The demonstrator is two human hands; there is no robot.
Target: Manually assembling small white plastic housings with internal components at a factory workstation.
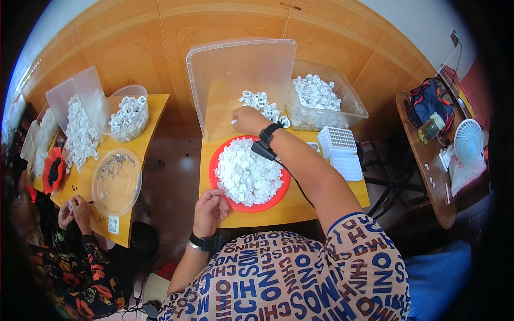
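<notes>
A round red tray [286, 187] on the yellow table is heaped with small white plastic pieces [249, 171]. My right hand [250, 121] reaches across beyond its far rim, fingers closed on a small white plastic part [234, 122]. Just past that hand lies a loose pile of white ring-shaped plastic parts [258, 100]. At the tray's near left rim, my left hand [209, 212] is closed with its fingers curled together; anything inside them is hidden.
A clear plastic lid [241, 69] stands upright behind the tray. To its right are a clear bin [342, 119] of white parts and white gridded trays [337, 142]. A co-worker's hands [76, 211] work at the left table, near a clear round dish [138, 182].
</notes>
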